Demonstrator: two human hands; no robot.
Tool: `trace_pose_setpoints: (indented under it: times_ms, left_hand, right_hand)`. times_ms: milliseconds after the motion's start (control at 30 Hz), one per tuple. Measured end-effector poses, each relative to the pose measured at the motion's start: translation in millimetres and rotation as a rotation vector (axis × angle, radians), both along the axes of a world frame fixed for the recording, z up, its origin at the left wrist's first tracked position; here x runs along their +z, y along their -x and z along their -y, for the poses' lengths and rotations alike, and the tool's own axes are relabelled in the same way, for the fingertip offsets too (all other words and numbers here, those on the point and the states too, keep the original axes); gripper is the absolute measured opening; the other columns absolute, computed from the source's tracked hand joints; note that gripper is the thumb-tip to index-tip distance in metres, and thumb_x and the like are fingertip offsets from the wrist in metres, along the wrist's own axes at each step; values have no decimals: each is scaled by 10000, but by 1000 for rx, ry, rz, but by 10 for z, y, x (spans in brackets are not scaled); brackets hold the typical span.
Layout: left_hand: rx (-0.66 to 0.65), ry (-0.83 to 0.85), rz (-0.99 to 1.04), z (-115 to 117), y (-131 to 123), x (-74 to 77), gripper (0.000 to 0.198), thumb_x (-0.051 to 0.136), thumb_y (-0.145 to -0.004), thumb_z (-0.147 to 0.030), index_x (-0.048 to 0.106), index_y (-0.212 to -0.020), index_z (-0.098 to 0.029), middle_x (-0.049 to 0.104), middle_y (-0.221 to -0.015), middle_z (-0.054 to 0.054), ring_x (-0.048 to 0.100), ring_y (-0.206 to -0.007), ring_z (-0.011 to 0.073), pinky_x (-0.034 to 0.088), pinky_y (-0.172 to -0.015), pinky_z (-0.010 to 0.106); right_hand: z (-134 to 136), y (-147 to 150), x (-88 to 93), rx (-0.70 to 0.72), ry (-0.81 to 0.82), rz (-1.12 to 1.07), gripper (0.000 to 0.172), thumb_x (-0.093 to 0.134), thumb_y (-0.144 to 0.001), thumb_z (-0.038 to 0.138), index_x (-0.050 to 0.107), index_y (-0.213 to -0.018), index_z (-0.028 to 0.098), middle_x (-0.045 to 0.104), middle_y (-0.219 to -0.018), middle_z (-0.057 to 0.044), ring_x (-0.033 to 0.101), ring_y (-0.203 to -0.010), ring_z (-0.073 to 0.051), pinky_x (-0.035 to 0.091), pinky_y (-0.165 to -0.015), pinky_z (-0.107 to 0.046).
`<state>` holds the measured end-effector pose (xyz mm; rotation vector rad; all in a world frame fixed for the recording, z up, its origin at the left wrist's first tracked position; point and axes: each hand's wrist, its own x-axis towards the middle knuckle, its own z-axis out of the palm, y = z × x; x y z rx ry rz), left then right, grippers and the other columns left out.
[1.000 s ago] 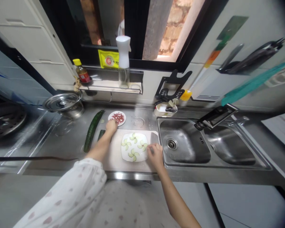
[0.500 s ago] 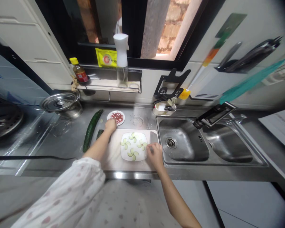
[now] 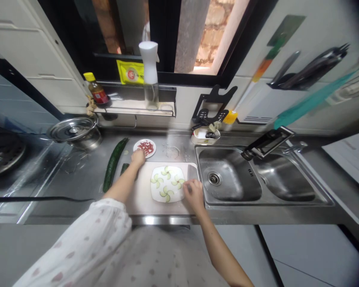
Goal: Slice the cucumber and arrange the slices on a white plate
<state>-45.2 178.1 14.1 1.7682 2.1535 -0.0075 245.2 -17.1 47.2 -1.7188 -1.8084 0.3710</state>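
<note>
A: Risk? The left hand [image 3: 138,157] sits by the small dish [image 3: 144,147] of red bits; a careless nudge could scatter them over the bench [image 3: 77,175].

B: Right hand [image 3: 194,192] at the plate [image 3: 167,183] w/ cucumber slices, on the board (both grips: can't tell). Vs. earlier, hardly any change.

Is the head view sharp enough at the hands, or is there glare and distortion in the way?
Head view: left hand and right hand by the white plate are sharp; steel counter shows glare; edges bend and blur.
</note>
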Motion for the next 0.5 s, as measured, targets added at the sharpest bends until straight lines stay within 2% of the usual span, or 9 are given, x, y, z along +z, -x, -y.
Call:
trace_pose_setpoints:
  times_ms: [333, 500]
  left_hand:
    - [-35, -77, -34, 113, 140, 37, 280, 441, -899, -268, 620, -1105, -206, 600, -1150, 132, 580, -1043, 247, 462, -846, 315]
    - [-29, -64, -20, 82, 212, 62, 278, 466, -890, -295, 641, -1087, -208, 604, -1131, 129, 556, -1048, 237, 434, -876, 304]
  right_hand:
    - [4, 104, -33, 49, -1, -42, 196, 464, -878, 251, 626, -773, 214, 591, -845, -50, 492, -855, -206, 372, -809, -330]
    - [42, 198, -27, 101, -10, -54, 203, 454, -885, 243, 623, -777, 211, 607, -864, -54, 499, -870, -205, 373, -825, -334]
